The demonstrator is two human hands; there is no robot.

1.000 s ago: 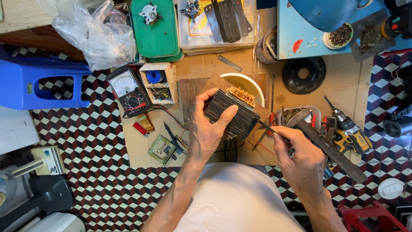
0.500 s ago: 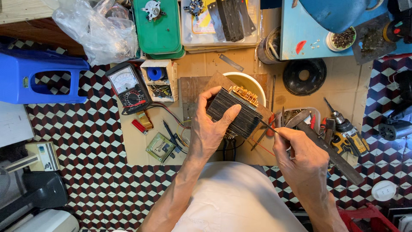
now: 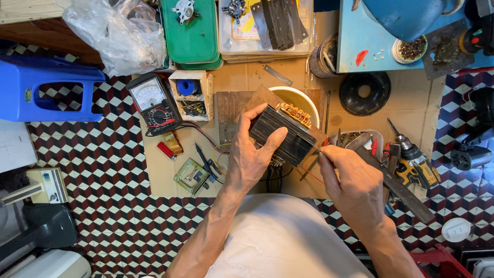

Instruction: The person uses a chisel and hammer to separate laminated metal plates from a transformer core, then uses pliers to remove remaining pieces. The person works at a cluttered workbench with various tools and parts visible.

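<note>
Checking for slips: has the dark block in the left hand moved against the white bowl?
No. The dark block sits over the white bowl as before.

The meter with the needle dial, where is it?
In the head view, the meter lies left of the left hand, between the blue stool and a small parts box.

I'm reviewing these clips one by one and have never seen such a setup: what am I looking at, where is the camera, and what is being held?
The one camera sits on a person's head and looks down at their two bare hands above a cardboard-covered floor area. The left hand grips a black, block-shaped laminated transformer core with copper windings on top. The right hand pinches a thin tool at the block's edge; the tool itself is too small to identify. Nearby lie a black analog multimeter, a yellow-and-black cordless drill, a green plastic tray and a blue plastic stool.
</note>
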